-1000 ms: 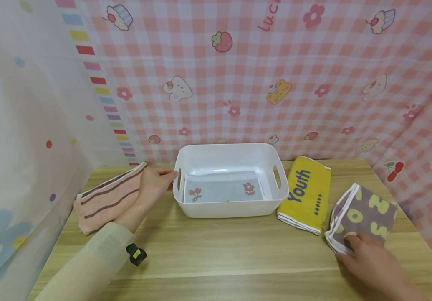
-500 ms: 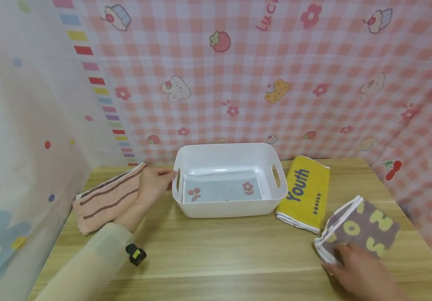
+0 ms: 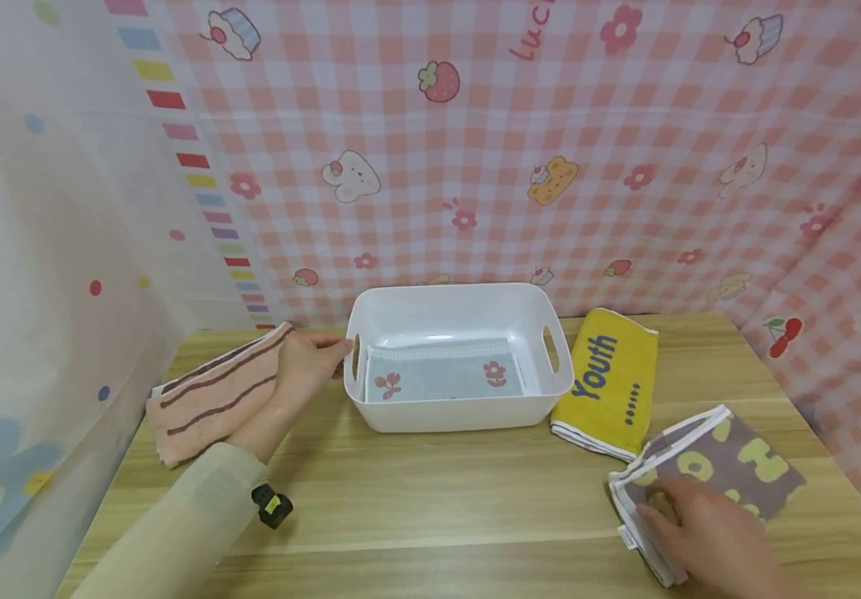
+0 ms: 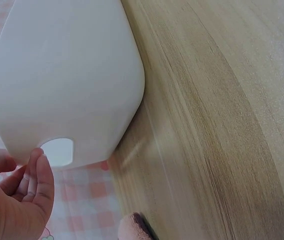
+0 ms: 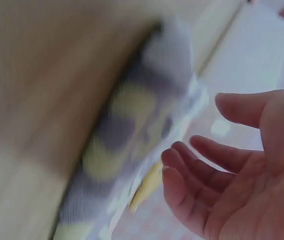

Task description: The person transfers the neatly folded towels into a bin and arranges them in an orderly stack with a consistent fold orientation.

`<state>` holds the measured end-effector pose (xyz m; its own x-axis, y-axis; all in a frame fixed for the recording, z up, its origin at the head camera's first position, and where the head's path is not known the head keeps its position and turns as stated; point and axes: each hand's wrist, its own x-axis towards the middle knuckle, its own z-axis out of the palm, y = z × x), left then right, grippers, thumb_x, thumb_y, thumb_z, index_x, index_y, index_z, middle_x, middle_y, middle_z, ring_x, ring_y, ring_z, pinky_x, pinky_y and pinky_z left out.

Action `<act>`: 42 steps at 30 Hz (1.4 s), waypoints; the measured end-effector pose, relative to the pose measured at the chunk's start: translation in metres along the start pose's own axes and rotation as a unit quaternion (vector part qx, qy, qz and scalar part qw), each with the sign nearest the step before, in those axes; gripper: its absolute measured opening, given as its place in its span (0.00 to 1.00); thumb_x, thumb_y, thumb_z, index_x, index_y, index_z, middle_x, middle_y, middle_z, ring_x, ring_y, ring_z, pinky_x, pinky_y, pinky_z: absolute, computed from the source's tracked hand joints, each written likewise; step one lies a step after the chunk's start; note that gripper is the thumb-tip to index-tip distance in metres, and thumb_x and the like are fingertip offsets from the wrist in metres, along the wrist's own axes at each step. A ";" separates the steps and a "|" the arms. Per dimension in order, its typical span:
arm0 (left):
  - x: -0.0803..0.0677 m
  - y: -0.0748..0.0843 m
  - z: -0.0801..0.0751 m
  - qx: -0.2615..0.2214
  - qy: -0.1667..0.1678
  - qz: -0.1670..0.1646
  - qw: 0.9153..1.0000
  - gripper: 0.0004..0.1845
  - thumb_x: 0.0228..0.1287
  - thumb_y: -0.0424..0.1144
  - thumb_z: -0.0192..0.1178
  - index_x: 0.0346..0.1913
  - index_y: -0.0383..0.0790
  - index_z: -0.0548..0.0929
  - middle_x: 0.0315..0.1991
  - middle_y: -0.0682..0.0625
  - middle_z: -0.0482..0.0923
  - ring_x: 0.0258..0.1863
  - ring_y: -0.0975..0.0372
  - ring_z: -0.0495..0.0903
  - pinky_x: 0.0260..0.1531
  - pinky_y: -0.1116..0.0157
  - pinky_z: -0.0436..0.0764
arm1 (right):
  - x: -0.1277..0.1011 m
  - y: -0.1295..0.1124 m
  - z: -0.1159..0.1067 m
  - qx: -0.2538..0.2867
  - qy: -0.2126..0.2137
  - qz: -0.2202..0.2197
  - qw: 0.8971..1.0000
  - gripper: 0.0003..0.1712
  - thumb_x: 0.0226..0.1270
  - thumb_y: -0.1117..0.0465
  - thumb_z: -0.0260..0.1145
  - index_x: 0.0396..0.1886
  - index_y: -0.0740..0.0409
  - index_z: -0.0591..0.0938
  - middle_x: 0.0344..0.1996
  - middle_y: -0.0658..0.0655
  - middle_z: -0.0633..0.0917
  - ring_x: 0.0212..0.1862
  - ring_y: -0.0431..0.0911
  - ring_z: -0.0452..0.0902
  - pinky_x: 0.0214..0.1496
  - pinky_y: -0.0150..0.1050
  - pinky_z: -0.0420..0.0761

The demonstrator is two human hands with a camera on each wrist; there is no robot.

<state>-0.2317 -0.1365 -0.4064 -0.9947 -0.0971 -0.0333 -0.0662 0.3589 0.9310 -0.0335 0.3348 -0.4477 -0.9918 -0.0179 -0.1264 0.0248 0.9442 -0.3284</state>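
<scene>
The tabletop (image 3: 437, 499) runs as wood from the front wall of the white basket (image 3: 460, 416) to the bottom of the frame, bounded by the sleeve (image 3: 183, 524) at lower left and the purple towel (image 3: 767, 470) at lower right. The towel's far corner lies near the table's slanting right edge. The right hand (image 3: 715, 541) is over its near part, fingers loosely bent and gripping nothing (the right wrist view, though blurred, shows thumb and fingers well parted). The left hand (image 3: 303, 366) pinches the basket's left end beside the handle hole.

Obstructions: the yellow towel (image 3: 621, 391) lies between basket and purple towel; whether the two towels touch cannot be told. The pink striped towel (image 3: 205, 420) lies at left, partly behind the left hand. A blue cloth (image 3: 441, 378) lies inside the basket. A checked curtain (image 3: 437, 183) hangs along the table's back edge.
</scene>
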 end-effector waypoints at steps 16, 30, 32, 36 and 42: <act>0.000 -0.003 0.000 -0.001 0.000 0.004 1.000 0.14 0.71 0.34 0.66 0.50 0.23 0.88 0.32 0.37 0.89 0.20 0.67 0.82 0.24 0.73 0.82 | 0.050 0.120 -0.046 0.029 0.083 -0.023 0.996 0.46 0.75 0.49 0.68 0.68 0.87 0.65 0.59 0.90 0.71 0.56 0.84 0.71 0.50 0.75 0.75; 0.000 -0.003 0.002 -0.011 0.001 0.002 1.000 0.14 0.71 0.33 0.65 0.49 0.22 0.88 0.31 0.37 0.89 0.18 0.68 0.82 0.25 0.68 0.86 | 0.058 0.164 -0.045 0.028 0.031 -0.004 0.999 0.22 0.76 0.66 0.61 0.52 0.89 0.76 0.42 0.82 0.83 0.39 0.59 0.83 0.37 0.48 0.82; 0.000 -0.002 0.002 -0.010 0.001 0.003 1.000 0.14 0.71 0.33 0.65 0.49 0.22 0.88 0.30 0.38 0.89 0.18 0.68 0.82 0.25 0.69 0.85 | 0.057 0.166 -0.044 0.024 0.042 -0.014 0.999 0.18 0.73 0.69 0.62 0.49 0.87 0.79 0.41 0.80 0.84 0.39 0.55 0.82 0.35 0.43 0.81; -0.001 -0.002 0.001 0.000 0.002 0.007 1.000 0.14 0.71 0.33 0.65 0.48 0.23 0.89 0.31 0.38 0.89 0.18 0.68 0.81 0.27 0.65 0.87 | 0.053 0.167 -0.041 0.029 0.046 -0.018 0.998 0.13 0.71 0.72 0.64 0.45 0.83 0.82 0.38 0.76 0.86 0.36 0.46 0.80 0.32 0.36 0.78; -0.001 -0.002 0.001 0.004 0.002 0.012 1.000 0.13 0.71 0.33 0.65 0.48 0.23 0.89 0.32 0.36 0.89 0.18 0.68 0.81 0.29 0.60 0.89 | 0.044 0.165 -0.038 0.038 0.035 -0.003 0.999 0.15 0.73 0.69 0.64 0.48 0.82 0.82 0.39 0.75 0.87 0.37 0.48 0.82 0.33 0.33 0.77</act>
<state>-0.2305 -0.1365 -0.4088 -0.9958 -0.0913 -0.0093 -0.0425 0.3688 0.9285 -0.0778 0.5024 -0.4725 -0.9983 0.0033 -0.0587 0.0265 0.9163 -0.3997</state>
